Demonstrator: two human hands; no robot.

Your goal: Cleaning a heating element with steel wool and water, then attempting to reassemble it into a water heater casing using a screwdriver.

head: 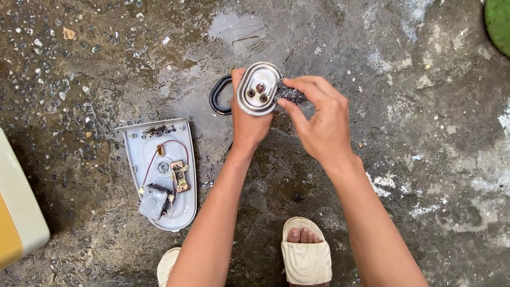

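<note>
The oval plate [258, 89] in the left hand [248, 123] is bare metal — polished, bright at the rim, duller and stained round its brownish terminals. The scourer [290, 93] pinched in the right hand [319, 125] looks like steel wool, grey, coarse and glinting. The ring [217, 95] on the floor is black, smooth and matt, like rubber. The cover [159, 172] is pale grey plastic, smooth with a faint sheen, carrying small brass-coloured metal parts, a grey plastic block and a thin red wire. The floor [425, 133] is rough concrete — dark and glossy where wet, chalky and matt where dry, gritty with pebbles. The sandal [305, 260] is cream, ribbed, matt plastic or rubber.
</note>
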